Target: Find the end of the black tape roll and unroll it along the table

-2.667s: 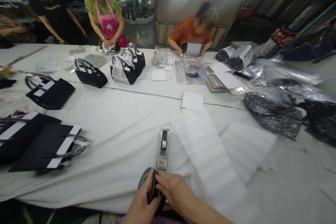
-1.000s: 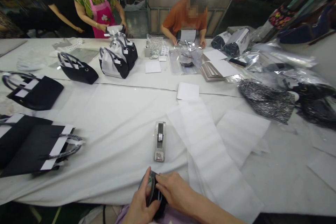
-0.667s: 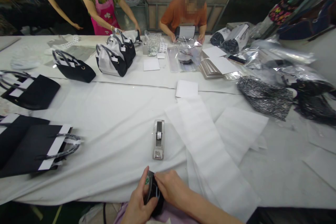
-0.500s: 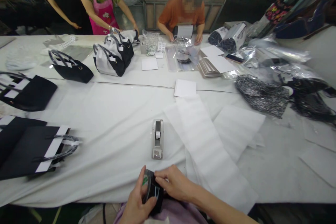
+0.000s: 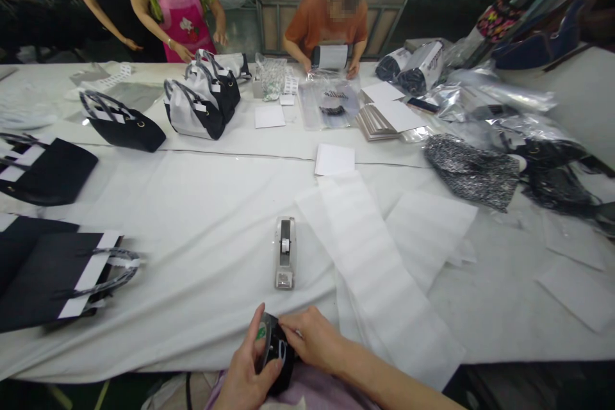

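Low at the front edge of the table, over my lap, my left hand (image 5: pixel 247 365) grips a dark, glossy roll of tape (image 5: pixel 278 349). Its thumb lies on the outer face, and the index finger points up along the near side. A green patch shows inside the ring. My right hand (image 5: pixel 312 336) has its thumb and fingertips pinched at the roll's upper right edge; what exactly they hold there is hidden. Just beyond both hands, a tape dispenser (image 5: pixel 285 253) stands on the white-covered table (image 5: pixel 202 256).
White foam sheets (image 5: pixel 384 256) lie right of the dispenser, with white cards (image 5: pixel 335 160) behind. Black handbags (image 5: pixel 52 275) line the left side. Plastic-wrapped goods (image 5: pixel 509 109) and a speckled dark bag (image 5: pixel 468 170) crowd the right. Co-workers (image 5: pixel 331 19) are across the table.
The view has shifted slightly. My right fingers have curled in closer against the roll's edge, while my left hand keeps its hold. A co-worker's hand across the table has lifted off a bag.
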Demonstrator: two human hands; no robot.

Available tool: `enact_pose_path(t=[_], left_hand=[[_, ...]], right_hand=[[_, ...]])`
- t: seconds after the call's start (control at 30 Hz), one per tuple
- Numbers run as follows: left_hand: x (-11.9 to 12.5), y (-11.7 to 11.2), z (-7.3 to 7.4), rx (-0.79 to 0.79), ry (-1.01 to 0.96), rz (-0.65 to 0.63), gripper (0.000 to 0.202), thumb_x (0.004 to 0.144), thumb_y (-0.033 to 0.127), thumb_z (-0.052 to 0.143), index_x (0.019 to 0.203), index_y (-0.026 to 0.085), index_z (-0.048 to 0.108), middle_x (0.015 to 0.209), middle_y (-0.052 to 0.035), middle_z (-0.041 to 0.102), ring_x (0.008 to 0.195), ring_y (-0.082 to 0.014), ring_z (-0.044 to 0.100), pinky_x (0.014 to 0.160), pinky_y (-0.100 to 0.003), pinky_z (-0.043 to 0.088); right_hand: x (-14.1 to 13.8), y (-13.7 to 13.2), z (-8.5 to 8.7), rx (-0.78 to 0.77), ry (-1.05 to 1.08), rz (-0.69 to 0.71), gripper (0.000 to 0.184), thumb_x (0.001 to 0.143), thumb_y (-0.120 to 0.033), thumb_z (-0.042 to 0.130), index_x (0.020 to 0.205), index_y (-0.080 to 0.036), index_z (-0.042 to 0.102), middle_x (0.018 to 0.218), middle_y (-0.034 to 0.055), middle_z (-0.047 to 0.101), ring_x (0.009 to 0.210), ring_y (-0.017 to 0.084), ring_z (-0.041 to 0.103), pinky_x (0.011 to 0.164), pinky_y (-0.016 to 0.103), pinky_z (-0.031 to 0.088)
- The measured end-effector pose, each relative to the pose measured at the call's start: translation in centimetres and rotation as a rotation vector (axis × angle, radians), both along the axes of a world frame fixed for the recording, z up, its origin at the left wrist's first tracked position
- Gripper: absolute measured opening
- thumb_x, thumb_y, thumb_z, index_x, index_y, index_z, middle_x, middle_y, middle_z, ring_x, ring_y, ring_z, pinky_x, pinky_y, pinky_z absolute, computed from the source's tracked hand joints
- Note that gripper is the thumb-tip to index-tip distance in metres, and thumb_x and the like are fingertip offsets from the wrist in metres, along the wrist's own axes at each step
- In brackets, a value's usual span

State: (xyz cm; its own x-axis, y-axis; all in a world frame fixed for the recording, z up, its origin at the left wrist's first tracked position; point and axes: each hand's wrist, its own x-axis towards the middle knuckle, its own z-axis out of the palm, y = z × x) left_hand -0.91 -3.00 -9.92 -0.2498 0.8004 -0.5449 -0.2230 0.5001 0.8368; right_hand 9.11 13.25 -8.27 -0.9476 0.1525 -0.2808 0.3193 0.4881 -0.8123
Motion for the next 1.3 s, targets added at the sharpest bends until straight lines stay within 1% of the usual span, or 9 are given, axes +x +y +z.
enact_pose_path(t=[0.1, 0.23, 0.4, 0.53, 0.8, 0.97, 1.07, 1.17, 1.3], left_hand=[[0.2, -0.2, -0.2, 0.033, -0.065, 0.029, 0.115, 0.072, 0.067, 0.058, 0.142, 0.015, -0.017, 0.08, -0.0012, 0.062, 0.067, -0.0147, 0.053, 0.064, -0.026, 0.039], [0.3, -0.2, -0.2, 0.047, -0.128, 0.076, 0.113, 0.073, 0.063, 0.06, 0.141, 0.019, -0.018, 0.081, -0.001, 0.063, 0.07, -0.0159, 0.056, 0.068, -0.027, 0.041], [0.1, 0.1, 0.3, -0.011, -0.077, 0.01, 0.111, 0.075, 0.055, 0.062, 0.142, 0.017, -0.018, 0.089, -0.0045, 0.065, 0.073, -0.0167, 0.059, 0.068, -0.028, 0.045], [-0.1, 0.1, 0.7, -0.018, -0.032, 0.0, 0.11, 0.076, 0.055, 0.06, 0.143, 0.015, -0.017, 0.091, -0.0047, 0.066, 0.074, -0.0165, 0.059, 0.069, -0.028, 0.046], [-0.3, 0.0, 0.8, -0.028, -0.013, -0.002, 0.108, 0.075, 0.06, 0.058, 0.144, 0.014, -0.012, 0.084, -0.0029, 0.064, 0.072, -0.0156, 0.056, 0.07, -0.027, 0.045], [-0.3, -0.1, 0.4, -0.042, -0.017, -0.002, 0.111, 0.074, 0.063, 0.057, 0.143, 0.013, -0.014, 0.082, -0.0036, 0.064, 0.072, -0.0175, 0.057, 0.073, -0.03, 0.046], [-0.2, -0.1, 0.1, -0.024, -0.03, 0.055, 0.108, 0.075, 0.06, 0.057, 0.143, 0.014, -0.014, 0.092, -0.0068, 0.065, 0.082, -0.0192, 0.059, 0.08, -0.031, 0.045], [-0.3, 0.0, -0.1, -0.014, -0.055, 0.06, 0.105, 0.077, 0.053, 0.06, 0.143, 0.015, -0.013, 0.095, -0.0072, 0.064, 0.083, -0.0188, 0.059, 0.08, -0.031, 0.046], [-0.5, 0.1, -0.1, -0.036, -0.082, 0.048, 0.104, 0.077, 0.046, 0.062, 0.144, 0.016, -0.011, 0.086, -0.0034, 0.064, 0.075, -0.0168, 0.058, 0.075, -0.03, 0.046]], right_hand=[[0.1, 0.4, 0.1, -0.016, -0.032, -0.033, 0.026, 0.086, -0.015, 0.043, 0.064, -0.015, 0.056, 0.059, -0.0016, 0.06, 0.055, 0.01, 0.052, 0.053, 0.019, 0.032], [0.3, 1.3, 1.8, -0.069, 0.022, 0.061, 0.019, 0.088, -0.027, 0.048, 0.077, -0.016, 0.059, 0.077, 0.0015, 0.067, 0.069, 0.012, 0.059, 0.061, 0.019, 0.038], [0.0, 1.4, 3.1, 0.045, -0.018, 0.197, 0.018, 0.09, -0.023, 0.044, 0.084, -0.015, 0.06, 0.083, 0.0052, 0.067, 0.075, 0.015, 0.061, 0.065, 0.02, 0.041], [-0.2, 0.6, 2.5, 0.106, -0.006, 0.229, 0.022, 0.092, -0.02, 0.039, 0.087, -0.014, 0.06, 0.087, 0.0066, 0.068, 0.078, 0.016, 0.062, 0.068, 0.022, 0.041], [-0.3, -0.4, 0.8, 0.123, -0.014, 0.142, 0.023, 0.09, -0.018, 0.04, 0.08, -0.015, 0.06, 0.077, 0.0045, 0.067, 0.067, 0.014, 0.059, 0.06, 0.021, 0.037], [-0.5, 0.3, 0.5, -0.017, -0.051, 0.028, 0.028, 0.086, -0.015, 0.042, 0.061, -0.015, 0.054, 0.057, -0.0027, 0.057, 0.052, 0.009, 0.049, 0.05, 0.019, 0.03], [-0.5, 0.7, 1.4, -0.113, 0.041, 0.043, 0.021, 0.087, -0.019, 0.045, 0.07, -0.016, 0.058, 0.065, -0.003, 0.061, 0.059, 0.009, 0.052, 0.056, 0.017, 0.034], [-0.4, 0.5, 1.8, -0.087, 0.095, 0.049, 0.018, 0.087, -0.02, 0.047, 0.076, -0.016, 0.06, 0.075, 0.0001, 0.065, 0.066, 0.011, 0.057, 0.062, 0.018, 0.038], [-0.6, -0.6, 0.6, -0.024, 0.066, 0.002, 0.025, 0.088, -0.019, 0.043, 0.071, -0.016, 0.061, 0.07, 0.0008, 0.066, 0.061, 0.01, 0.056, 0.058, 0.018, 0.036]])
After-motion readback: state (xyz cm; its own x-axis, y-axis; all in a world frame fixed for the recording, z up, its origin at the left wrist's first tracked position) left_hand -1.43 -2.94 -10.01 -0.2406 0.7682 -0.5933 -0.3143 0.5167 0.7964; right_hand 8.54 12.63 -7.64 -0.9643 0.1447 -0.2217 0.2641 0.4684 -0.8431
